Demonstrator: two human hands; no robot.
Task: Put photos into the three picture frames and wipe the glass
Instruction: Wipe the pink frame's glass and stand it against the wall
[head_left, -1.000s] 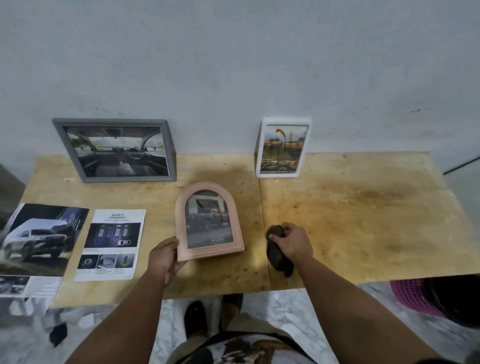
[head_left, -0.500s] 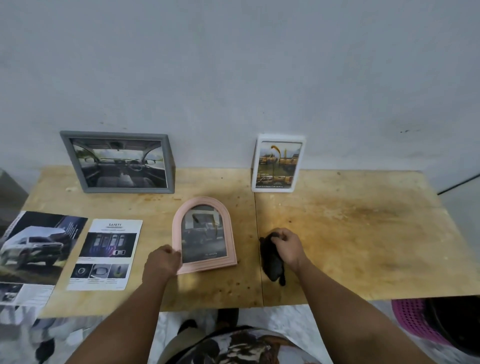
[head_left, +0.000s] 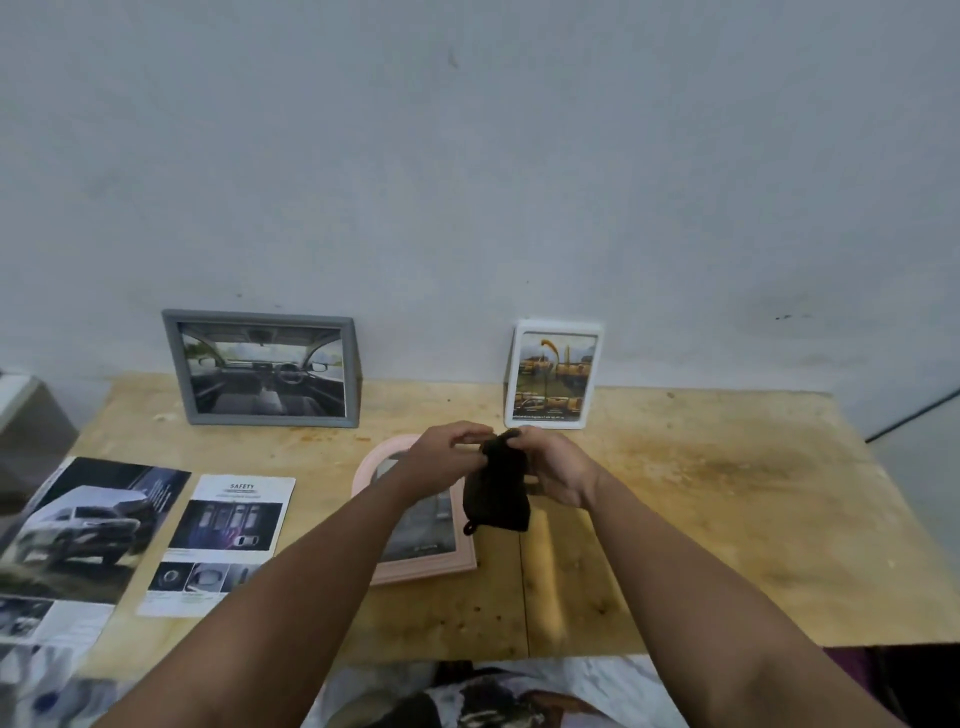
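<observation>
Pink arched frame (head_left: 415, 561) lay flat on the wooden table (head_left: 727, 519), photo already inside, glass up; presumably laid down so it could be wiped. Above the frame, both hands held a dark cloth (head_left: 496, 488) at its top edge: left hand (head_left: 447, 457) pinching one corner, right hand (head_left: 553, 467) pinching the other, cloth hanging between them. Looked like spreading or refolding it before wiping. Forearms and cloth hid much of the glass. Behind the frame, against the wall: grey frame (head_left: 262, 369) to the left, white frame (head_left: 553, 374) to the right, both upright and filled. Left of the pink frame, car brochure pages (head_left: 228, 540) lay loose, clear of the work.
</observation>
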